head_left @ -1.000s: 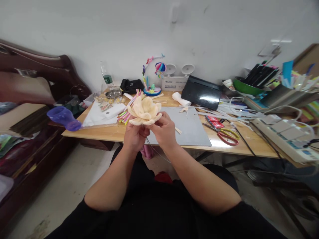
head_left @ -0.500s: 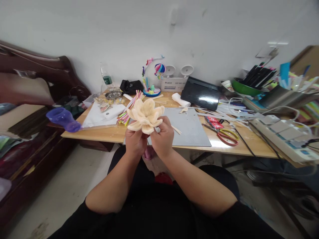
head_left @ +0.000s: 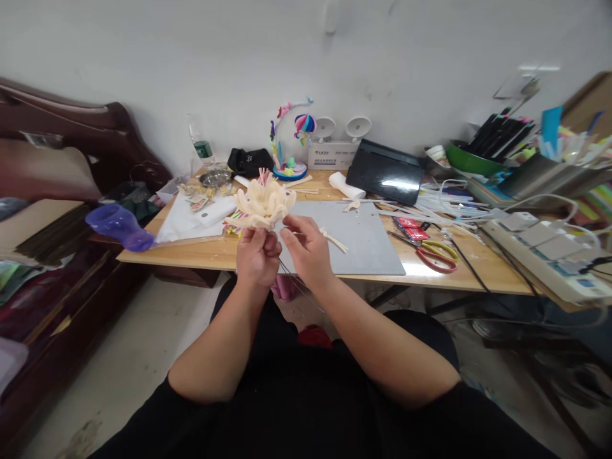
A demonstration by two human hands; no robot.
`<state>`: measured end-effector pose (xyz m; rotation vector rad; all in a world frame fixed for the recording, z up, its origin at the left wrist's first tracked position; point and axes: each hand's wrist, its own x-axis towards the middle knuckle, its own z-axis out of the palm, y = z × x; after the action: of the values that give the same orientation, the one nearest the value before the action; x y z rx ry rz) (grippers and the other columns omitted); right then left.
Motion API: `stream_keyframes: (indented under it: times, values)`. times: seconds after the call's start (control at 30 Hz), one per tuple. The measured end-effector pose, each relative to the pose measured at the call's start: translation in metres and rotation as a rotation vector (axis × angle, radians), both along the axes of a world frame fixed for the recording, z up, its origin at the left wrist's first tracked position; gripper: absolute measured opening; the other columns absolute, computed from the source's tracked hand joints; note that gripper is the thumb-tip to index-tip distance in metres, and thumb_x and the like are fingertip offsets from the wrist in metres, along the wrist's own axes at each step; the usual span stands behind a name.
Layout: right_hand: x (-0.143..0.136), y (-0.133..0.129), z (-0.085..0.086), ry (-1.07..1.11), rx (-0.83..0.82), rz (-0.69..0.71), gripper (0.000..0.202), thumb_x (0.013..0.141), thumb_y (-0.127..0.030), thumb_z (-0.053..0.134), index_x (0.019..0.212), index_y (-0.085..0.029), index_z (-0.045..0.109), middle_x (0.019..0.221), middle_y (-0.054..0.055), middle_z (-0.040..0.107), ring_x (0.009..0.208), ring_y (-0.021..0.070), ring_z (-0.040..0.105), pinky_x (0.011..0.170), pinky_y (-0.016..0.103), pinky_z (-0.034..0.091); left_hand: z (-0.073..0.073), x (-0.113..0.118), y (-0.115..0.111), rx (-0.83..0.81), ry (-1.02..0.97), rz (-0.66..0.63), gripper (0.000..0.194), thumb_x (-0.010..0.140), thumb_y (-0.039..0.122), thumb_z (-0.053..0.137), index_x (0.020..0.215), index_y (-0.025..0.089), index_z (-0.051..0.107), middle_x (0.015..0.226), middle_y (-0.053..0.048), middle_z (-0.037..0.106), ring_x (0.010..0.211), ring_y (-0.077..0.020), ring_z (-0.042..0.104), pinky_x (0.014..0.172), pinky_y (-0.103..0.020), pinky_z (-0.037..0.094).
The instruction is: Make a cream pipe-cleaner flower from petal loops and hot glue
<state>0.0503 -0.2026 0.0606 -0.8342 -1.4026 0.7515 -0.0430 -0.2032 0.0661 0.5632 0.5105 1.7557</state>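
Observation:
A cream-coloured artificial flower [head_left: 264, 203] with fuzzy layered petals stands upright above the near edge of the table. My left hand [head_left: 258, 256] is closed around its base, just under the petals. Thin wire stems [head_left: 297, 275] trail from below the flower, down and to the right. Beside the flower, my right hand [head_left: 306, 245] has its fingers apart near the lower petals, and nothing shows in its grasp. Behind the right hand lies a grey cutting mat [head_left: 368, 239] with cream pipe-cleaner pieces [head_left: 335, 241] on it.
Pliers-like scissors [head_left: 433, 255] with red and yellow handles lie right of the mat, near a white power strip [head_left: 549, 261]. A black case [head_left: 385, 172] and a colourful balloon ornament [head_left: 289, 169] stand at the back. A purple container [head_left: 119, 226] is at the left edge.
The flower has tipped from facing me to upright and shifted slightly left. My right hand has come off it and opened. The wire stems now show below.

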Motion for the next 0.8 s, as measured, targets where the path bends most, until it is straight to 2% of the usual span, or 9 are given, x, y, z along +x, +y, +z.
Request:
stream_keyframes:
  times: [0.07, 0.13, 0.23, 0.37, 0.47, 0.57, 0.63, 0.7, 0.8]
  values:
    - [0.007, 0.0, -0.01, 0.002, -0.141, 0.09, 0.035, 0.082, -0.031, 0.05, 0.115, -0.02, 0.054, 0.105, 0.007, 0.059, 0.087, 0.013, 0.059, 0.077, 0.028, 0.049, -0.001, -0.006, 0.002, -0.028, -0.029, -0.026, 0.017, 0.072, 0.017, 0.068, 0.068, 0.016, 0.051, 0.068, 0.0, 0.063, 0.04, -0.0015, 0.034, 0.035, -0.011, 0.024]
    - [0.011, -0.004, -0.022, -0.125, -0.266, 0.183, 0.035, 0.083, -0.032, 0.049, 0.114, -0.02, 0.055, 0.101, 0.006, 0.063, 0.086, 0.014, 0.061, 0.079, 0.03, 0.048, -0.002, -0.011, 0.003, -0.056, -0.057, -0.063, 0.017, 0.076, 0.017, 0.063, 0.066, 0.016, 0.05, 0.075, -0.003, 0.066, 0.04, -0.0016, 0.034, 0.035, -0.011, 0.023]
    - [0.014, -0.013, -0.036, -0.37, -0.414, 0.355, 0.025, 0.083, -0.031, 0.049, 0.102, -0.018, 0.06, 0.082, 0.003, 0.067, 0.073, 0.0137, 0.063, 0.071, 0.028, 0.048, -0.004, -0.013, 0.003, -0.067, -0.099, -0.107, 0.017, 0.08, 0.016, 0.058, 0.066, 0.016, 0.049, 0.073, -0.003, 0.066, 0.039, -0.0015, 0.032, 0.034, -0.01, 0.023]
    - [0.012, -0.021, -0.044, -0.441, -0.508, 0.475, 0.022, 0.087, -0.028, 0.041, 0.077, -0.017, 0.058, 0.058, -0.002, 0.061, 0.048, 0.0085, 0.057, 0.051, 0.02, 0.043, -0.005, -0.011, 0.003, -0.086, -0.109, -0.158, 0.012, 0.081, 0.017, 0.057, 0.071, 0.015, 0.053, 0.071, -0.002, 0.063, 0.04, -0.0014, 0.033, 0.034, -0.01, 0.023]
    - [0.013, -0.022, -0.045, -0.468, -0.476, 0.441, 0.029, 0.087, -0.027, 0.04, 0.064, -0.017, 0.054, 0.05, -0.004, 0.055, 0.042, 0.0072, 0.052, 0.049, 0.02, 0.04, -0.005, -0.01, 0.002, -0.079, -0.1, -0.19, 0.01, 0.08, 0.018, 0.059, 0.072, 0.015, 0.053, 0.071, -0.002, 0.062, 0.041, -0.0015, 0.034, 0.036, -0.011, 0.024]
    - [0.018, -0.02, -0.043, -0.488, -0.44, 0.405, 0.027, 0.087, -0.026, 0.041, 0.068, -0.018, 0.058, 0.058, -0.002, 0.061, 0.051, 0.0097, 0.056, 0.057, 0.023, 0.043, -0.005, -0.009, 0.001, -0.053, -0.051, -0.19, 0.012, 0.077, 0.019, 0.062, 0.073, 0.016, 0.052, 0.071, -0.002, 0.061, 0.042, -0.0017, 0.034, 0.037, -0.011, 0.025]
    - [0.022, -0.018, -0.039, -0.486, -0.361, 0.276, 0.02, 0.085, -0.026, 0.045, 0.081, -0.019, 0.063, 0.076, 0.002, 0.066, 0.068, 0.0129, 0.06, 0.069, 0.026, 0.045, -0.006, -0.008, 0.0, -0.037, 0.0, -0.18, 0.014, 0.074, 0.019, 0.065, 0.074, 0.016, 0.051, 0.07, -0.002, 0.061, 0.042, -0.002, 0.035, 0.039, -0.011, 0.026]
    - [0.026, -0.015, -0.032, -0.428, -0.228, 0.085, 0.021, 0.084, -0.028, 0.048, 0.095, -0.019, 0.064, 0.09, 0.005, 0.066, 0.081, 0.0147, 0.059, 0.076, 0.028, 0.044, -0.007, -0.006, 0.0, -0.022, 0.053, -0.169, 0.018, 0.072, 0.02, 0.067, 0.075, 0.017, 0.051, 0.069, -0.002, 0.062, 0.043, -0.0021, 0.035, 0.04, -0.012, 0.026]
    - [0.027, -0.011, -0.017, -0.285, -0.056, -0.088, 0.023, 0.083, -0.029, 0.051, 0.099, -0.019, 0.064, 0.09, 0.005, 0.064, 0.08, 0.0137, 0.058, 0.073, 0.026, 0.046, -0.01, 0.0, 0.001, 0.004, 0.118, -0.137, 0.025, 0.067, 0.02, 0.071, 0.078, 0.018, 0.049, 0.067, 0.0, 0.061, 0.042, -0.0021, 0.035, 0.04, -0.012, 0.025]
